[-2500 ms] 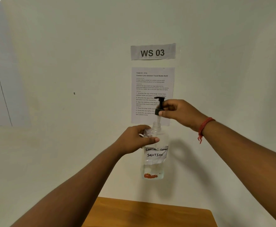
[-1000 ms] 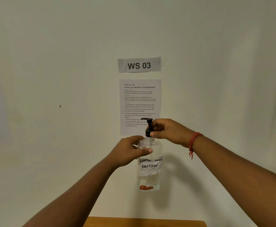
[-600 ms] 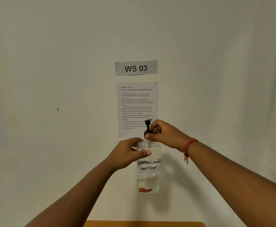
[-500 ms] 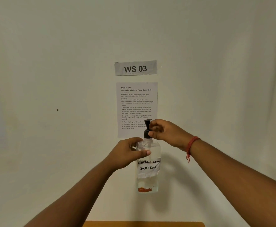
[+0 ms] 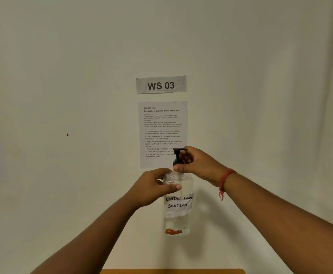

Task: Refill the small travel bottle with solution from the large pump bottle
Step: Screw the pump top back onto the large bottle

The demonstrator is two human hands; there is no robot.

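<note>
My left hand (image 5: 153,187) wraps pump bottle (image 5: 178,204) shoulder; right hand (image 5: 197,165) pinches black pump collar (image 5: 178,162). Brace body upright, twist collar only, avoid pressing nozzle.

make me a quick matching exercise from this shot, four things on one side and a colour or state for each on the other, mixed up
Things:
1. pump head
2. large pump bottle
3. wrist thread
4. WS 03 sign

Descriptions:
a. red, on the right wrist
b. stuck on the wall above the instruction sheet
c. black, pinched by the right hand
d. clear, held up by the left hand

Pairs: 1-c, 2-d, 3-a, 4-b
</note>
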